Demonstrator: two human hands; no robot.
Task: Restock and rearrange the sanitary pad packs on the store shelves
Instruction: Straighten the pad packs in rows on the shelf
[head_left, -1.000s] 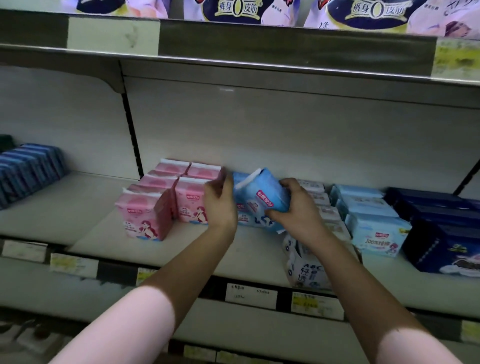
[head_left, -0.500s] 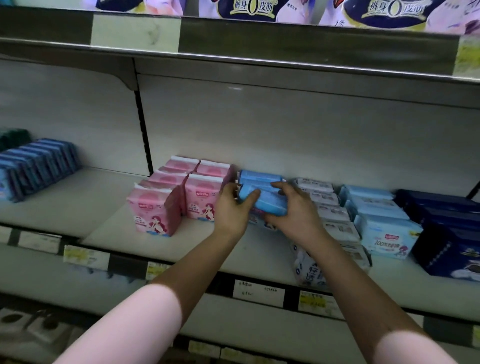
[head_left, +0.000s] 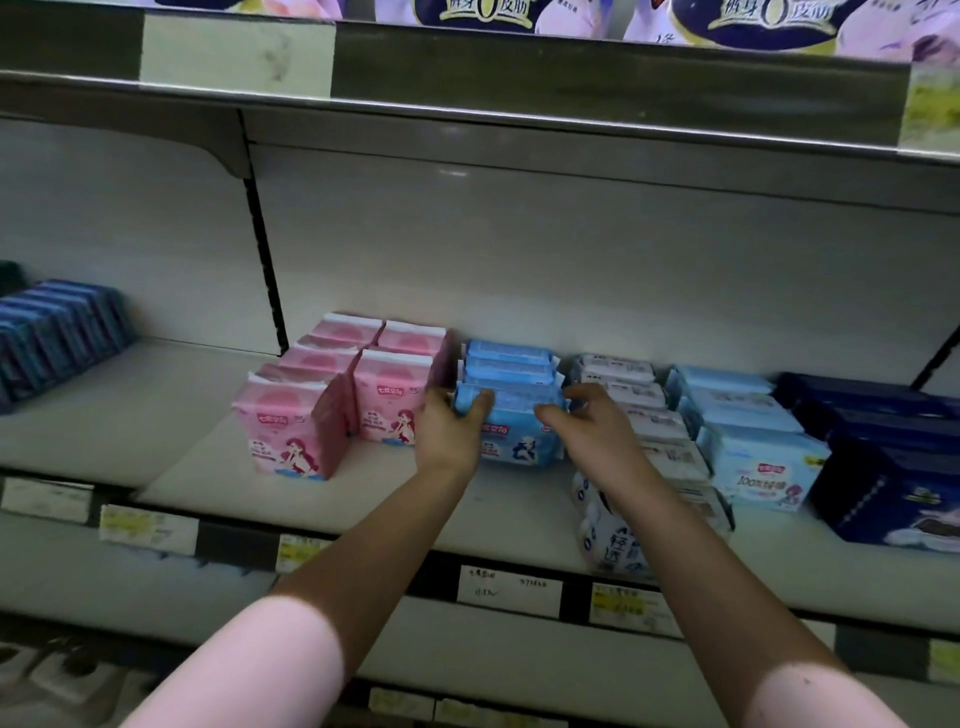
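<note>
1. Head view: the front blue pack (head_left: 519, 436) stands upright on the middle shelf (head_left: 363, 499), at the head of a row of matching blue packs (head_left: 509, 358) that runs back toward the rear wall.
2. The left hand (head_left: 447, 434) grips the pack's upper left corner, with the thumb across the front face and the fingers wrapped round the side.
3. The right hand (head_left: 592, 431) is at the pack's upper right edge with its fingers loosely spread and holding nothing. I cannot tell whether the thumb touches the pack.
4. Pink packs (head_left: 291, 431) stand in two rows just to the left of the blue row, and white packs (head_left: 639, 395) line up just to its right.
5. Further right are light-blue packs (head_left: 763, 462), then navy packs (head_left: 893, 483).
6. Striped dark-blue packs (head_left: 57, 332) sit well apart on the far left.
7. Price labels (head_left: 509, 590) run along the shelf's front edge.
</note>
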